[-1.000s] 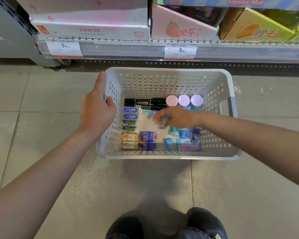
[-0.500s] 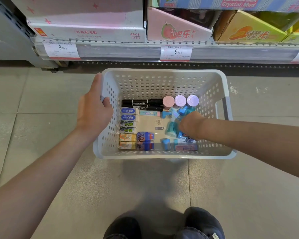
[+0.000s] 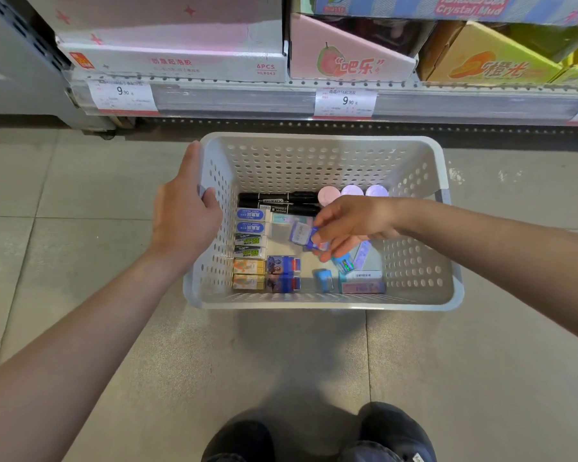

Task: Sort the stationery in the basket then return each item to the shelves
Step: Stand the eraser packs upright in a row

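Note:
A white perforated basket (image 3: 314,161) stands on the floor in front of the shelf. My left hand (image 3: 184,218) grips its left rim. My right hand (image 3: 351,225) is inside the basket and pinches a small blue packet (image 3: 302,235), lifted a little above the floor of the basket. Along the left wall lies a row of erasers (image 3: 251,248). Two black markers (image 3: 277,202) lie at the back beside three round pastel caps (image 3: 351,190). More small blue items (image 3: 324,280) and a pink-blue box (image 3: 362,287) lie at the front right.
The bottom shelf edge (image 3: 247,101) with price tags runs behind the basket; pink and yellow display boxes (image 3: 347,58) stand on it. Grey floor tiles (image 3: 80,201) surround the basket. My dark shoes (image 3: 391,435) show at the lower edge.
My right hand reached down among the blue items at the right of the basket, then came up toward the middle holding a small blue packet. The left hand stayed on the rim.

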